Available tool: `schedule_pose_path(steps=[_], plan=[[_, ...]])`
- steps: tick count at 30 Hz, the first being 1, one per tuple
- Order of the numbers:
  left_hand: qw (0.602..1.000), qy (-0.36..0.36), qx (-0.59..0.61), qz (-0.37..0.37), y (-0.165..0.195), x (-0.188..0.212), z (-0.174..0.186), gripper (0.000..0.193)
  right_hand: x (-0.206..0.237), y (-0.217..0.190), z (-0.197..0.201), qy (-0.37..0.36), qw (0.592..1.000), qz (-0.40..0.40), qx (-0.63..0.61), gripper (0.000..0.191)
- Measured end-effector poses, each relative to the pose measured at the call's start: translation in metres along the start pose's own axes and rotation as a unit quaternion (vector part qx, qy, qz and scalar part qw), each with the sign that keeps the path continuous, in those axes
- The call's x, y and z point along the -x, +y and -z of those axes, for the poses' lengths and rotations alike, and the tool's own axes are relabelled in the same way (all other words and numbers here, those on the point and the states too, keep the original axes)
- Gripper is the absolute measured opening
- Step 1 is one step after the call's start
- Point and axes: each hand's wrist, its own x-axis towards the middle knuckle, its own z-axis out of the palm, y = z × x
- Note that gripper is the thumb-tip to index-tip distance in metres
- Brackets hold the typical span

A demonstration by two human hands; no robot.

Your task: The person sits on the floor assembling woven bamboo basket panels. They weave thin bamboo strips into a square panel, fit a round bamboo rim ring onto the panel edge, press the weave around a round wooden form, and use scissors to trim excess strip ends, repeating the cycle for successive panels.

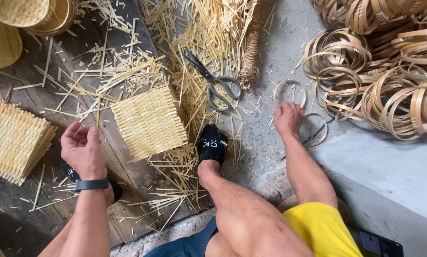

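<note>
The right hand is down on the concrete, fingers curled around a thin bamboo hoop at the near edge of the hoop pile. The left hand hovers half-open, holding nothing, beside a square woven mat. The springy, glossy hoop could flick free (it's barely pinched). Dry, splintery offcuts and open shears lie close to his foot.

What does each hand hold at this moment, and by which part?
The right hand reaches down to a thin bamboo ring on the floor, touching its near rim; a closed grip cannot be told. The left hand is half open and holds nothing.
</note>
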Motion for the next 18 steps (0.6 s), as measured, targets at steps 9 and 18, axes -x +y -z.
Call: schedule_pose_path(steps=[9,18], plan=[[0.901,-0.225,0.235,0.286,0.101,0.034,-0.124,0.027,0.026,-0.206,0.118,-0.009,0.818,0.511,-0.265,0.014],[0.848,-0.281,0.336,0.298,0.143,0.052,-0.086,0.019,-0.002,-0.288,0.226,0.045,0.813,0.527,-0.244,0.03]])
